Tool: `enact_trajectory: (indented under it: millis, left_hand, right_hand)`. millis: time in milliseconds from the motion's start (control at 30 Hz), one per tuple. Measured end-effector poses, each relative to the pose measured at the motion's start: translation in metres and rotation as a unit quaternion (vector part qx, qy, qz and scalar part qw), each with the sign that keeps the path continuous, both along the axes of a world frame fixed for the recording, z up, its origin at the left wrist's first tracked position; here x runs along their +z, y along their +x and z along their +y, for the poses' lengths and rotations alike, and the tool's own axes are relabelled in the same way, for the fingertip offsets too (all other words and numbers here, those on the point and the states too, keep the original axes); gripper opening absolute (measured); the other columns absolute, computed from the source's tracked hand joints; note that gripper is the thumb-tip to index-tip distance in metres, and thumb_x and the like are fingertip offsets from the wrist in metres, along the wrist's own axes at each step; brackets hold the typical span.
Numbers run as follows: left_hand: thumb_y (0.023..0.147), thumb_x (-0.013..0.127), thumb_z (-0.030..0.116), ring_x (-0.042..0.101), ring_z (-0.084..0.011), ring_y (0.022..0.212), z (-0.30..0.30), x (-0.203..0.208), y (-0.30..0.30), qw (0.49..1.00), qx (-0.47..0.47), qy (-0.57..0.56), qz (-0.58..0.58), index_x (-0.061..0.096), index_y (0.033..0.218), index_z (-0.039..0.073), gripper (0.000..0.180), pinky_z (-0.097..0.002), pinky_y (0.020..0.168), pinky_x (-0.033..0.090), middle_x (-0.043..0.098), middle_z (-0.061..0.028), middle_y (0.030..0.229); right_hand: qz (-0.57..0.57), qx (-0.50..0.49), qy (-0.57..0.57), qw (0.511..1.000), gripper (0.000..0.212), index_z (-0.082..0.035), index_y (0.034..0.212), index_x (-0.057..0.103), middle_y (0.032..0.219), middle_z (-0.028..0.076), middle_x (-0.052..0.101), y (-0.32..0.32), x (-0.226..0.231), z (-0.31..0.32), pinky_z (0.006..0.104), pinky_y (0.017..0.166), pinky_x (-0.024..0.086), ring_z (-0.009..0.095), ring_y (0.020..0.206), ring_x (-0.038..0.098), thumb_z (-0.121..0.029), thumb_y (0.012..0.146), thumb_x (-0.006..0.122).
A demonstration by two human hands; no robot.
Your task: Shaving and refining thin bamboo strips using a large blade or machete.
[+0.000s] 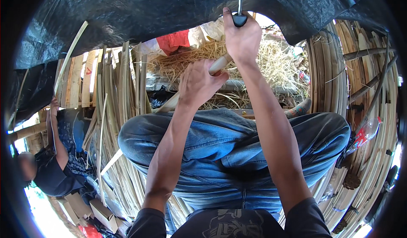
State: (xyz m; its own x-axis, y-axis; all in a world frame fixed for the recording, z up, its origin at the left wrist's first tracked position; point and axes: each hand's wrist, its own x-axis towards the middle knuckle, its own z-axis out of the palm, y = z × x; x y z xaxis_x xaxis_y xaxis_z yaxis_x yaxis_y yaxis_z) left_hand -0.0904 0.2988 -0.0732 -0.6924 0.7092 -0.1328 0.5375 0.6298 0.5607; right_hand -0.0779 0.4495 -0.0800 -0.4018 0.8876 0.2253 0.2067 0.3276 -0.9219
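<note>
My right hand (244,40) is raised at the top middle, closed around the handle of a knife (240,1). Its thin, light blade points upward, seen almost edge-on, with a dark collar at its base. Lower and to the left, my left hand (198,83) wraps around a pale bamboo stick (220,65). The stick slants from beside my left knee up toward my right wrist, which hides its far end. My jeans-clad legs (220,149) are folded beneath both hands.
Straw-like shavings (271,64) lie ahead. Bamboo strips (123,85) stand at the left, and more slats (328,72) at the right. A dark tarp (140,9) hangs overhead. Another person (57,170) at the far left holds a long strip. A plastic bottle (365,134) lies right.
</note>
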Motion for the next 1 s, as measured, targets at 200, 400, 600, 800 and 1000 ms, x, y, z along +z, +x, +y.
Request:
enact_trajectory:
  millis: [200,400,600,800,1000]
  left_hand:
    - [0.078,0.069,0.027,0.070,-0.0402,0.079,0.003,-0.001,0.001,1.000,0.003,-0.002,-0.011,0.070,0.082,0.005,0.023,-0.0501,0.077,0.055,0.071,-0.0203,0.081]
    - [0.077,0.068,0.024,0.070,-0.0411,0.078,0.003,0.005,0.002,1.000,-0.002,-0.019,-0.020,0.070,0.082,0.004,0.021,-0.0505,0.076,0.055,0.071,-0.0209,0.078]
    - [0.075,0.069,0.019,0.067,-0.0405,0.071,0.002,-0.010,-0.002,0.999,0.019,0.025,-0.003,0.066,0.076,0.000,0.019,-0.0477,0.069,0.052,0.067,-0.0214,0.071]
    - [0.077,0.070,0.022,0.068,-0.0420,0.074,0.001,-0.014,-0.007,1.000,0.026,0.012,0.007,0.069,0.080,0.001,0.021,-0.0492,0.071,0.052,0.068,-0.0226,0.073]
    - [0.086,0.069,0.034,0.070,-0.0410,0.073,0.000,-0.007,0.011,0.999,0.018,0.028,-0.043,0.071,0.085,0.004,0.030,-0.0507,0.073,0.054,0.070,-0.0213,0.074]
  right_hand:
    - [-0.017,0.005,0.025,1.000,0.036,-0.001,0.083,0.070,0.063,0.015,0.069,0.001,0.002,0.000,0.0417,0.069,0.056,0.035,0.066,0.072,-0.036,0.090,0.074]
    - [-0.038,0.008,0.008,0.999,0.034,-0.003,0.082,0.069,0.060,0.013,0.069,-0.003,-0.001,0.001,0.0422,0.069,0.056,0.034,0.065,0.072,-0.036,0.090,0.073]
    - [-0.020,-0.007,0.002,1.000,0.034,-0.002,0.082,0.068,0.062,0.015,0.069,-0.009,-0.008,0.000,0.0440,0.069,0.056,0.037,0.067,0.072,-0.035,0.089,0.074]
    - [-0.008,-0.034,0.015,0.999,0.034,-0.001,0.080,0.066,0.068,0.021,0.069,-0.018,-0.015,-0.001,0.0485,0.069,0.054,0.042,0.072,0.070,-0.034,0.088,0.074]
    - [0.015,0.003,0.023,1.000,0.032,0.000,0.079,0.068,0.060,0.017,0.066,0.010,-0.023,0.002,0.0421,0.058,0.053,0.033,0.056,0.069,-0.030,0.089,0.074]
